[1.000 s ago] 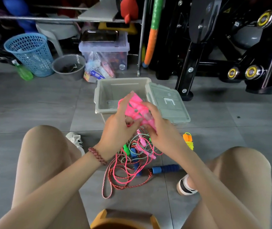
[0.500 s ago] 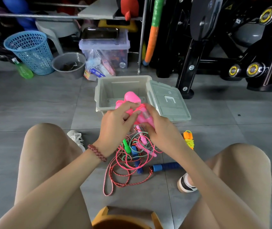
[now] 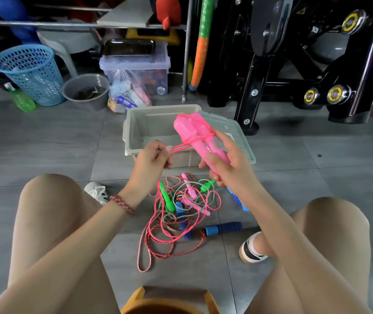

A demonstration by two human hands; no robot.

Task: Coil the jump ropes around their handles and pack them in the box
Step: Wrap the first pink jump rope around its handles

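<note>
My right hand (image 3: pixel 230 164) grips two pink jump-rope handles (image 3: pixel 194 132) held together, tilted up over the open grey box (image 3: pixel 140 123). A few turns of pink rope (image 3: pixel 181 147) wrap the handles and run taut to my left hand (image 3: pixel 153 159), which pinches the cord. On the floor between my knees lies a tangle of ropes (image 3: pixel 176 218) with green, pink and blue handles. The box's lid (image 3: pixel 244 141) hangs open to the right, partly hidden behind my right hand.
A blue foam handle (image 3: pixel 224 228) lies beside my right shoe (image 3: pixel 251 248). Behind the box stand a clear storage bin (image 3: pixel 135 71), a grey bucket (image 3: pixel 85 91), a blue mesh basket (image 3: pixel 29 73) and a black exercise machine (image 3: pixel 294 64). A wooden stool edge (image 3: pixel 169 300) shows below.
The handles have risen from just above the tangle to over the box. My left hand has moved left off the handles and now pulls the pink rope taut.
</note>
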